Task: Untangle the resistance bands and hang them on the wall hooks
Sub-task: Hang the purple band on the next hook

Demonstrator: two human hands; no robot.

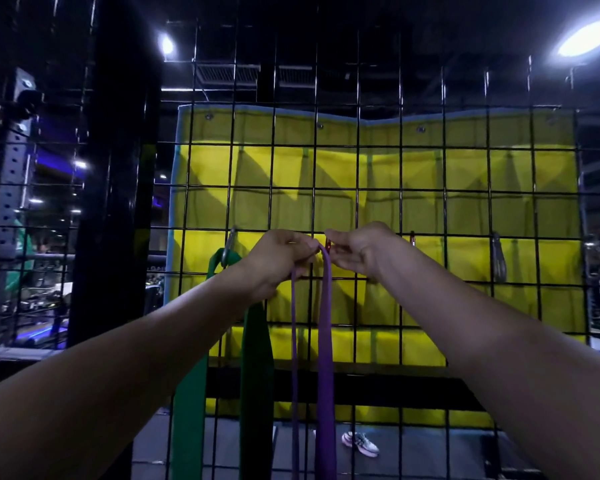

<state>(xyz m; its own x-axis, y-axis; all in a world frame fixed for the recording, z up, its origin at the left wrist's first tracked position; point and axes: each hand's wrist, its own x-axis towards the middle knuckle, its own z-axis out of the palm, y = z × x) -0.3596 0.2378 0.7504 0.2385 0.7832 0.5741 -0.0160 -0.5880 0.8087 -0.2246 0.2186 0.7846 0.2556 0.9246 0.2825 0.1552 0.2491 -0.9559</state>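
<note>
Green band [257, 358] already hangs on left hook [230, 245]. Purple band [324, 341] at red hook [328, 244], pinched by left hand [278, 258]; right hand [359, 252] grips hook. Two hooks look bare.

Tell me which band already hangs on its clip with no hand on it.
The green band, left of the purple band. It hangs free from a grey clip; both hands hold the purple one.

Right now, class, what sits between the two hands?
In the head view, the purple band's top loop and a red hook sit between the left hand and right hand.
</note>
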